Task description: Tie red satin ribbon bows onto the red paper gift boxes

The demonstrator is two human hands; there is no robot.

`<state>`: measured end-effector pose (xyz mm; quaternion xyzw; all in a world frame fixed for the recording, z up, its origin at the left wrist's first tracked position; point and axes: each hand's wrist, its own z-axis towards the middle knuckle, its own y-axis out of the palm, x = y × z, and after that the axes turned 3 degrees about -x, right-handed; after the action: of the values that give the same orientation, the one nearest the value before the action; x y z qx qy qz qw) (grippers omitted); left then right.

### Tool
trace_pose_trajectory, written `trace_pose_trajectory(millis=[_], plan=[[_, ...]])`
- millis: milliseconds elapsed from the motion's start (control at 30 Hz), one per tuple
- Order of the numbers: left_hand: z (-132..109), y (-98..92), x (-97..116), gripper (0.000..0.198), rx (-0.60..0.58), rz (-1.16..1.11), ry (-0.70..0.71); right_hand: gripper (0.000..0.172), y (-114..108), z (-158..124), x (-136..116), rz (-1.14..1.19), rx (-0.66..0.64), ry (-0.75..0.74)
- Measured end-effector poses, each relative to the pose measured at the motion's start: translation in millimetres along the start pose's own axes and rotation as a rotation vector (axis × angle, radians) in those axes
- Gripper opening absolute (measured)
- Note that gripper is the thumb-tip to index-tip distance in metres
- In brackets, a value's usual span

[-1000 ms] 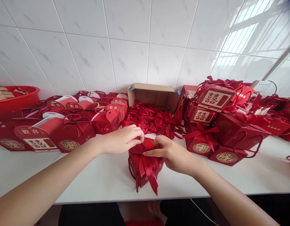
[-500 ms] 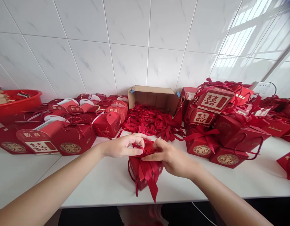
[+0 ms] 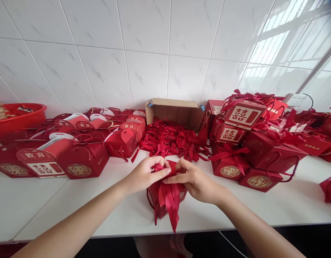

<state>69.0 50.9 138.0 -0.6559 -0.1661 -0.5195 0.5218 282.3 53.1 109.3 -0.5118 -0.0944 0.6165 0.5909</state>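
Note:
A small red gift box (image 3: 162, 208) stands on the white table close to its front edge. Across its top lies a shiny red ribbon (image 3: 173, 208), whose tails hang down the front. My left hand (image 3: 149, 173) pinches part of the ribbon between thumb and fingers over the box's left top. From the right, my right hand (image 3: 199, 181) has its thumb and fingers closed on the ribbon too. The fingers hide where the ribbon crosses or loops. A twisted red cord handle (image 3: 151, 204) droops at the box's left side.
Behind the box, a cardboard carton (image 3: 176, 104) lies on its side with loose red ribbons (image 3: 170, 139) spilling out. Red boxes (image 3: 83, 159) crowd the left, near a red basin (image 3: 25, 118). Ribboned boxes (image 3: 246, 113) are stacked at right. The tiled wall (image 3: 146, 75) bounds the back.
My left hand has shifted slightly right and down, its fingertips closer to my right hand's. The ribbon tails have swung a little left. My right hand is almost unmoved.

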Motion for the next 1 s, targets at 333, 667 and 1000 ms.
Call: trace_pose_trajectory(millis=[333, 667, 1000], plan=[[2.6, 5.2, -3.0, 0.03, 0.061, -0.032, 0.006, 0.021, -3.7, -5.9, 11.5, 0.532, 0.294, 0.267], [2.4, 2.1, -7.9, 0.013, 0.053, -0.01, -0.03, 0.03, -6.2, -7.9, 15.4, 0.565, 0.142, 0.495], [1.8, 8.2, -5.7, 0.03, 0.116, -0.052, -0.013, 0.043, -7.5, 1.5, 10.8, 0.487, 0.085, 0.488]])
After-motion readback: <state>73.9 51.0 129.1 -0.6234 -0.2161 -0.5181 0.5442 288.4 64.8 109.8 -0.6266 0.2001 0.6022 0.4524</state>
